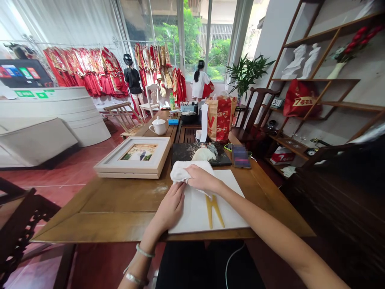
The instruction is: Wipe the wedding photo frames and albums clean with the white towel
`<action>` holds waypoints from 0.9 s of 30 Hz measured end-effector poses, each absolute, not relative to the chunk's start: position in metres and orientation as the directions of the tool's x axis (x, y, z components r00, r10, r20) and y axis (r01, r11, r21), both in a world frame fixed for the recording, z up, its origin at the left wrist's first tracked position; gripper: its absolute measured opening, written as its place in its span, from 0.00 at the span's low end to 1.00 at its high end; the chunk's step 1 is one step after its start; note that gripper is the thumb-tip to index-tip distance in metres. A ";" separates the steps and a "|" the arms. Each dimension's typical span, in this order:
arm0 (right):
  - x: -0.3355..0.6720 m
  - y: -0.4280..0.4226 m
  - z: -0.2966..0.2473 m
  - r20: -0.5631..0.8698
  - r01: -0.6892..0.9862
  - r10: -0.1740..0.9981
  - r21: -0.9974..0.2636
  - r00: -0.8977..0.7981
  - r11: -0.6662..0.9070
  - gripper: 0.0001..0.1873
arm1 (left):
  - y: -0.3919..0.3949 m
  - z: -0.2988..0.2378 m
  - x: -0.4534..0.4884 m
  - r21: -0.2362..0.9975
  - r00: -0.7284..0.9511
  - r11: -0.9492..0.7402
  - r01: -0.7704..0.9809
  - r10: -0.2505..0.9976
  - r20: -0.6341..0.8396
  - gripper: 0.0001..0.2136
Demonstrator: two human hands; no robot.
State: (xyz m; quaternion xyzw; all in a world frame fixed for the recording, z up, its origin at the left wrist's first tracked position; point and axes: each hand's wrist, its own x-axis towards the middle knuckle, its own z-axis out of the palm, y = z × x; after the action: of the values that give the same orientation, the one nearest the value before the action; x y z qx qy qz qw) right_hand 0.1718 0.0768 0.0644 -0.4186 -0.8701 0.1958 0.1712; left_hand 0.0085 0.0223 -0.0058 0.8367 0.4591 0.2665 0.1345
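A white panel (192, 216) lies on the wooden table in front of me, with two yellow strips (209, 214) spreading toward me on its surface. My right hand (200, 178) grips a bunched white cloth (178, 173) against the panel's far left part. The cloth spreads across the panel's far edge and covers the upper end of the strips. My left hand (172, 204) rests along the panel's left edge, fingers stretched out flat, their tips close to the cloth. Just beyond the cloth lies a dark picture board (182, 152) with a pale fan shape on it.
Stacked white picture frames (141, 158) sit at the left. Farther back are a lidded white cup (159, 126), a red paper bag (221, 120) and a phone (241, 156) at the right. Two people (135, 80) stand by racks of red garments (87, 72).
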 end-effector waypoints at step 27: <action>0.218 0.024 0.042 0.053 0.786 0.822 -0.263 -0.567 0.559 0.42 | 0.020 -0.003 0.010 0.493 0.435 -0.520 0.697 0.854 0.285 0.21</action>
State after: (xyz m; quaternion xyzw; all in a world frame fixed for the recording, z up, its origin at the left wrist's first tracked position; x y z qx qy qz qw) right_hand 0.2178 0.0236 0.0423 -0.4576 -0.8788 0.1055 0.0851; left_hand 0.0101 0.0204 -0.0027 0.8332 0.4655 0.2566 0.1527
